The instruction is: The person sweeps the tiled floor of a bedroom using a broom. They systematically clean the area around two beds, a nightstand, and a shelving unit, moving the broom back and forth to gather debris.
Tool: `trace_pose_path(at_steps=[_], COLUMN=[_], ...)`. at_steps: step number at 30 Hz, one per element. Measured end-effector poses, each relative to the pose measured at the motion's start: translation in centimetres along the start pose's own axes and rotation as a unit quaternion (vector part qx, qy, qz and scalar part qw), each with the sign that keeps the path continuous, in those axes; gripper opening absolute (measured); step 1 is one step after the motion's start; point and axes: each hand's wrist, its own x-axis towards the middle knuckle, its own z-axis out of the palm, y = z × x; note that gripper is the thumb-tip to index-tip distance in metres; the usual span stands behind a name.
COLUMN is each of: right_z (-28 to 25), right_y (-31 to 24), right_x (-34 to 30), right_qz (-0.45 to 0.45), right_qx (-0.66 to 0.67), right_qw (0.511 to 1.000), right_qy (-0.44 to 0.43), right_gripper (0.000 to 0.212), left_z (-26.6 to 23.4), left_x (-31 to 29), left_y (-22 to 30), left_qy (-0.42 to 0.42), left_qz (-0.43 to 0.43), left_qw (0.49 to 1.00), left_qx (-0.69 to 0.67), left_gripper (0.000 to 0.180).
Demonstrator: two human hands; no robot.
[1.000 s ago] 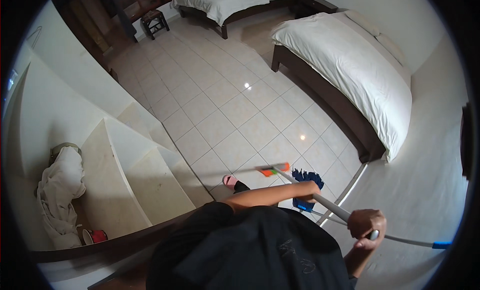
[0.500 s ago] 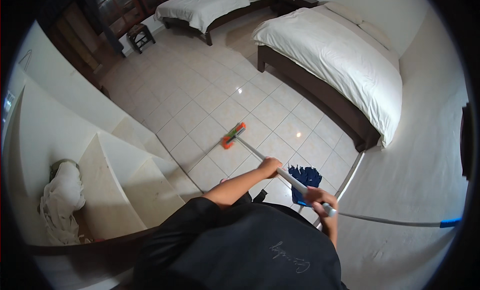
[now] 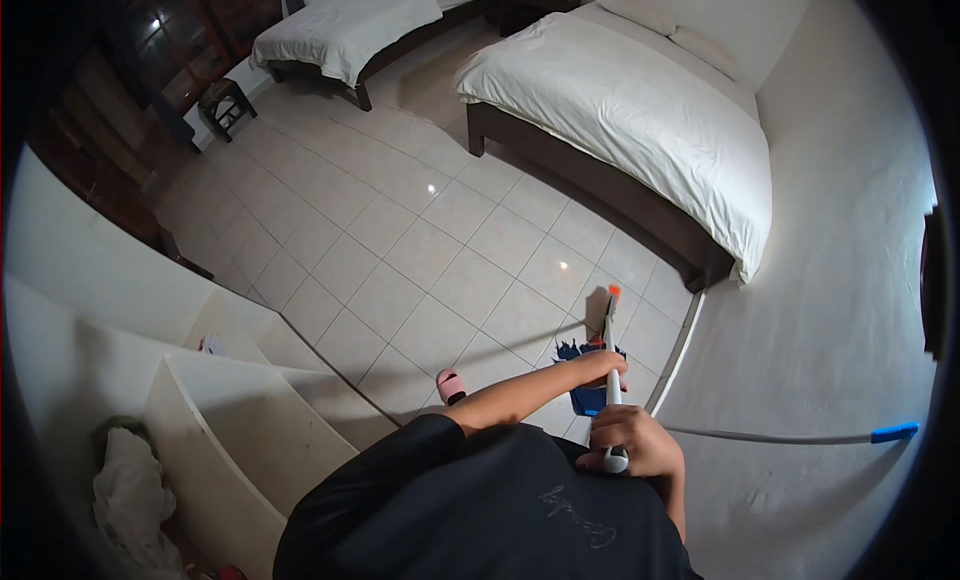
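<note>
A: Lower centre of the frame, both hands on the broom handle (image 3: pixel 611 380): left hand (image 3: pixel 598 368) wrapped round it midway, right hand (image 3: pixel 630 446) clenched at its top end.

B: And containers?

A: A blue dustpan (image 3: pixel 585 395) on the tiled floor (image 3: pixel 420 250) just behind the handle; contents too small to tell. Another long grey pole (image 3: pixel 790 438) leans along the wall at right.
</note>
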Motion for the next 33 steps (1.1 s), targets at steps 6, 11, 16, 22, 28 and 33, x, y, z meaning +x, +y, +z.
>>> trace_pose_path(at_steps=[6,11,16,22,28,33], right_z=[-1.9,2.1,3.9,-3.2,-6.3,-6.8], right_y=[1.2,8.4,10.2,3.8,-2.4,2.6], right_x=[4.1,10.2,13.3,8.6,9.7,17.3], right_qz=[-0.141,-0.138,-0.06,-0.059,-0.21,-0.069], right_qx=[0.15,0.282,0.243,0.211,-0.023,-0.073], right_qw=[0.975,0.944,0.958,0.919,0.944,0.993], right_qy=[0.089,0.104,0.137,0.327,0.253,0.066], right_gripper=[0.03,0.027,0.025,0.029,0.039,0.029], left_z=[-7.2,-14.1,-19.7,-18.6,-16.3,-16.5], left_x=[-4.5,-14.5,-17.7,-7.8,0.9,2.8], left_y=[-1.8,-9.3,-11.5,-6.5,-1.7,-9.5], left_qy=[0.018,-0.01,-0.036,0.02,0.03,0.005], left_qz=[0.004,-0.175,-0.261,-0.1,0.111,0.034], left_qw=[0.997,0.976,0.945,0.981,0.991,0.999], left_qx=[0.079,0.132,0.192,0.167,0.069,0.0], left_gripper=[0.042,0.038,0.037,0.037,0.041,0.038])
